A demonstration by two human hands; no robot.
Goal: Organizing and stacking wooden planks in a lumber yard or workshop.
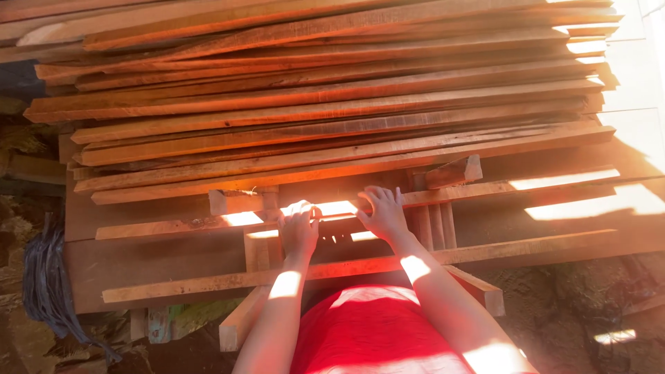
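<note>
A big stack of long reddish-brown wooden planks (332,104) fills the upper part of the head view. Below it lie a few separate long strips on a lower board. My left hand (299,227) rests on a thin strip (173,227) with its fingers curled over the strip's edge. My right hand (383,211) lies beside it, fingers spread and bent over the same line of wood. Both arms reach forward from my red shirt (377,332). Whether either hand truly grips the strip is hard to tell.
Another long strip (208,282) runs across in front of my arms. A short wood block (455,172) sits right of my right hand. A dark plastic sheet (48,291) hangs at the left. Dirt ground (575,312) and a pale wall (641,76) lie at the right.
</note>
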